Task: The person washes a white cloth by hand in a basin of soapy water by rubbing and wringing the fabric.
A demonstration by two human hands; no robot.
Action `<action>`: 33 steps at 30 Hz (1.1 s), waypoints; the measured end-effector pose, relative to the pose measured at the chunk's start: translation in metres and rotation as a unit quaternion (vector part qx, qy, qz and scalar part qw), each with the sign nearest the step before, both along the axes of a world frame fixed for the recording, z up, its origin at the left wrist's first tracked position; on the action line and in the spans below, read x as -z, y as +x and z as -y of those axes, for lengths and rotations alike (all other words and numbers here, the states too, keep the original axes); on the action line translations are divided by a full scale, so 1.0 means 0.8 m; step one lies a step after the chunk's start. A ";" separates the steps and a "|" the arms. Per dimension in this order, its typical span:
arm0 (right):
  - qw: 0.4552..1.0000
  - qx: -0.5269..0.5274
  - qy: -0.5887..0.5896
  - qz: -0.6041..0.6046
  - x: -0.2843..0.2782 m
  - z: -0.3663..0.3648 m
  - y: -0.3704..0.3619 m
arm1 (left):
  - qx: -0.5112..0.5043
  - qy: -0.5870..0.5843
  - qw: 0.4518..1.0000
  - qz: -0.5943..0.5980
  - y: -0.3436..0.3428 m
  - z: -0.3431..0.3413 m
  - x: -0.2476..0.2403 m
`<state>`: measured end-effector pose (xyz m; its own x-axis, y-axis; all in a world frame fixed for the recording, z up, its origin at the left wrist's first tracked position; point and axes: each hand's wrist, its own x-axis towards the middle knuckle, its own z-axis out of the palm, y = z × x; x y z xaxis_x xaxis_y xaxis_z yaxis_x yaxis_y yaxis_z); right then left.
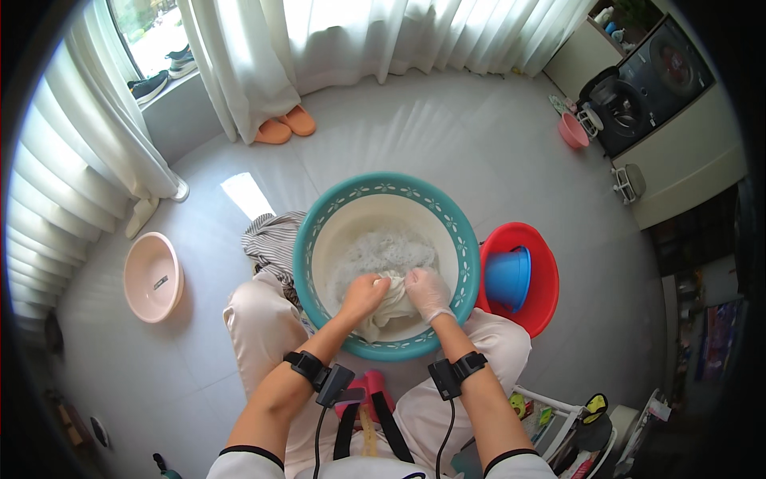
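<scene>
Both of my hands are inside a large teal-rimmed basin (467, 239) that stands between my knees. My bare left hand (366, 295) is closed round a bunched white cloth (390, 306). Gripping the same cloth from the other side is my right hand (428, 293), which wears a thin whitish glove. The cloth's lower part hangs toward the near wall of the basin. Just beyond my knuckles, white suds (383, 251) float on the water. The fingertips of both hands are hidden in the folds.
Striped grey clothing (273, 239) lies against the basin's left side. To the right, a red basin (544, 275) holds a blue bucket (508, 279). A pale pink basin (152, 278) sits at far left, orange slippers (286, 126) by the curtain. A cart (558, 423) stands near right.
</scene>
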<state>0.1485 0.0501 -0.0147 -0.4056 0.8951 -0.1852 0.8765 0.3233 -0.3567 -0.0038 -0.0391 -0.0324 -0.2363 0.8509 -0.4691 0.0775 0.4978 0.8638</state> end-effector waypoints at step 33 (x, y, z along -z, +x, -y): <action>0.622 0.071 -0.492 -0.605 -0.048 0.021 -0.026 | -0.120 0.013 0.754 0.645 -0.016 0.004 -0.088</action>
<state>0.1278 0.0329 0.0240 -0.7111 0.6326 -0.3069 -0.2321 -0.6232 -0.7468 -0.0164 -0.0419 0.0381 0.2550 0.8689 -0.4243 -0.9257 0.3462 0.1527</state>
